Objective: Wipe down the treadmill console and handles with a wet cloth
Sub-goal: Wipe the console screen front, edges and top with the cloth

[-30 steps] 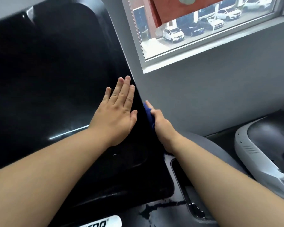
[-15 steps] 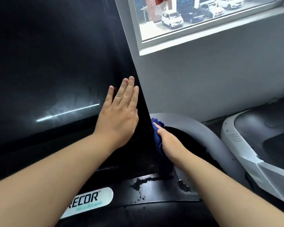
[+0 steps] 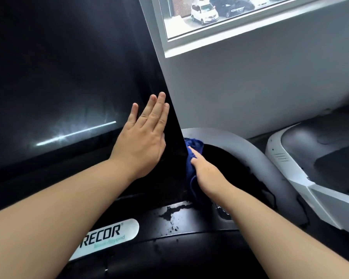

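The treadmill console (image 3: 69, 77) is a big glossy black screen filling the left half of the view. My left hand (image 3: 141, 141) lies flat on it near its right edge, fingers straight and together. My right hand (image 3: 208, 174) holds a blue cloth (image 3: 194, 143) against the lower right edge of the console, with one finger stretched up along the cloth and the other fingers hidden behind it. A grey curved handle (image 3: 250, 150) arches just right of the cloth. Wet patches (image 3: 169, 213) show on the black trim below the screen.
A white logo plate (image 3: 107, 236) sits on the lower trim. A neighbouring white and black machine (image 3: 290, 174) stands close on the right. Behind are a grey wall (image 3: 250, 87) and a window (image 3: 230, 17) with parked cars outside.
My right hand has slid the cloth down the console's right edge to its lower end beside the grey handle. My left hand has stayed flat on the screen. The view has tilted down.
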Action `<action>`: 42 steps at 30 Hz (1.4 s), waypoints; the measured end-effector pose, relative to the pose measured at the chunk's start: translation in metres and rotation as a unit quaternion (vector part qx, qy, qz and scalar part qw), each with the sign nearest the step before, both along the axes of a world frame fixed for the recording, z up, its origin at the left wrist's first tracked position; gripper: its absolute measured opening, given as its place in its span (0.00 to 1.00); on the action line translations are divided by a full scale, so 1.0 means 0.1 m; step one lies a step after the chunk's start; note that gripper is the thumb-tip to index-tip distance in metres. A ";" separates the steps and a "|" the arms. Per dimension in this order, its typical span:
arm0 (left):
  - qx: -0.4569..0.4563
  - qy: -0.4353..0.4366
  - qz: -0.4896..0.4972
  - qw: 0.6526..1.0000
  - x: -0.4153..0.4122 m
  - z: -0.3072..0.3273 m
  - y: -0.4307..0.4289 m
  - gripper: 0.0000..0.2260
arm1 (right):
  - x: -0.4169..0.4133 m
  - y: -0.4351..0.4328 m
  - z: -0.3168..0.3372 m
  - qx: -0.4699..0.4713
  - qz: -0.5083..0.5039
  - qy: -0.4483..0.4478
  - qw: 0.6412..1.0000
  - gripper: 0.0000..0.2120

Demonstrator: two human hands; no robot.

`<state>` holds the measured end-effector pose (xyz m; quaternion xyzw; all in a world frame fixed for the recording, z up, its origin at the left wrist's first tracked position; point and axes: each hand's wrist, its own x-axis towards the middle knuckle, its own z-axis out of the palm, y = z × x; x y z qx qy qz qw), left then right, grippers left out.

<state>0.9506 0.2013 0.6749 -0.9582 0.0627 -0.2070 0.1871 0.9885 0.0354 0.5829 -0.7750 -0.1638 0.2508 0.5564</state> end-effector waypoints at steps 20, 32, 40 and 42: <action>-0.052 0.084 -0.067 0.993 -0.65 -0.48 0.06 0.30 | -0.22 -0.01 -0.03 -0.065 -0.066 -0.015 0.996 0.27; -0.214 0.133 -0.163 0.954 -1.22 -0.49 0.26 0.18 | -1.13 -0.04 0.19 -0.322 -0.067 -0.175 0.928 0.20; -0.256 0.198 -0.089 0.942 -1.64 -0.52 0.61 0.18 | -1.15 0.06 0.23 -0.275 -0.178 -0.147 0.933 0.22; -0.256 0.208 -0.070 0.941 -1.72 -0.54 0.70 0.17 | -1.08 0.10 0.20 -0.245 -0.263 -0.119 0.926 0.17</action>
